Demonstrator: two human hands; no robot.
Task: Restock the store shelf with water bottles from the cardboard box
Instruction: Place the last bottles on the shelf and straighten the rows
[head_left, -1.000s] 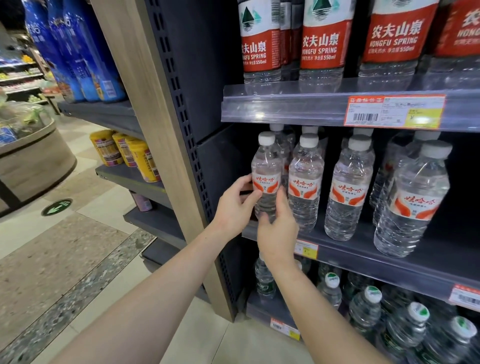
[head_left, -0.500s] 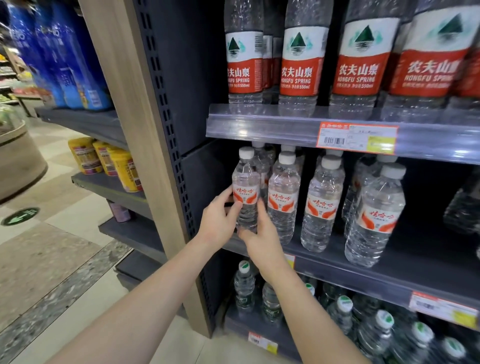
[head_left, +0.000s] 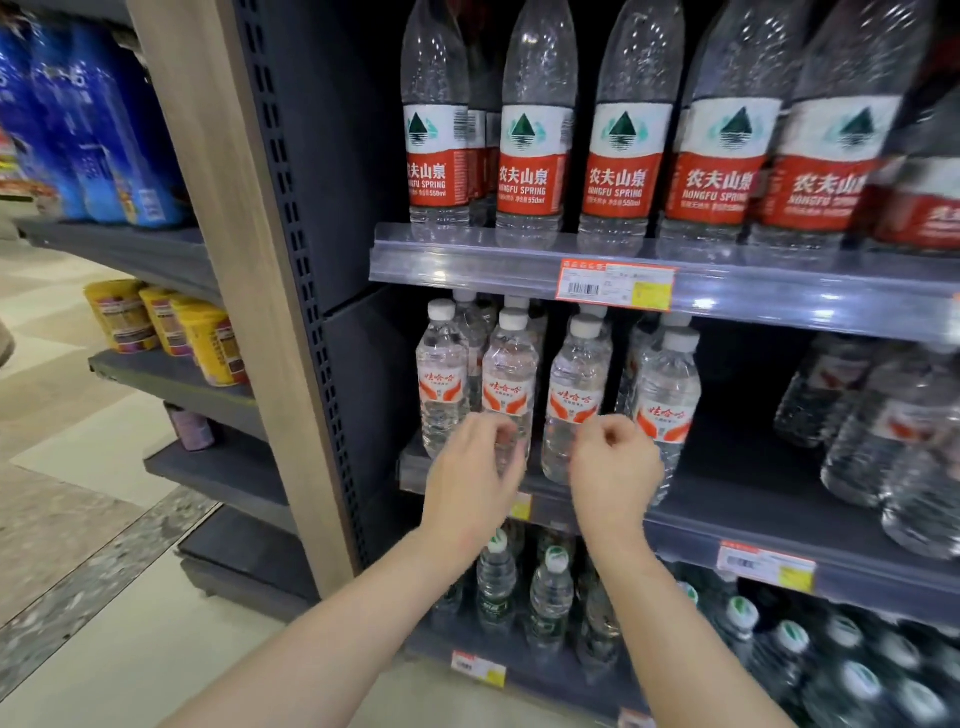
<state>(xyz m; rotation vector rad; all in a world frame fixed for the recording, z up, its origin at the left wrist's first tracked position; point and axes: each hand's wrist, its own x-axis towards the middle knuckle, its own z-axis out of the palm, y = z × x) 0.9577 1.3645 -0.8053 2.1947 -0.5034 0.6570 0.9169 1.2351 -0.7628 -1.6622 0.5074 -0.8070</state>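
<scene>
Left hand (head_left: 470, 483) blocks my view of second Wahaha bottle (head_left: 509, 374); right hand (head_left: 613, 473) overlaps fourth Wahaha bottle (head_left: 670, 384). Both grips curled, blurred: contents cannot tell. Nongfu Spring bottles (head_left: 530, 171) overhead.

water bottles (head_left: 576, 384) | clear, white caps (orange-winged labels) | upright | middle shelf (head_left: 753, 496)

The tall bottles (head_left: 529, 176) on the top shelf (head_left: 467, 260) carried red-and-white labels reading 农夫山泉, NONGFU SPRING and 550ml under a green mountain logo. The small bottles (head_left: 509, 389) on the middle shelf (head_left: 753, 499) bore white labels with 娃哈哈 in red. The orange price tag (head_left: 615, 285) on the top shelf's rail showed a barcode, its print unreadable, as was the lower tag (head_left: 766, 566) to the right.
</scene>
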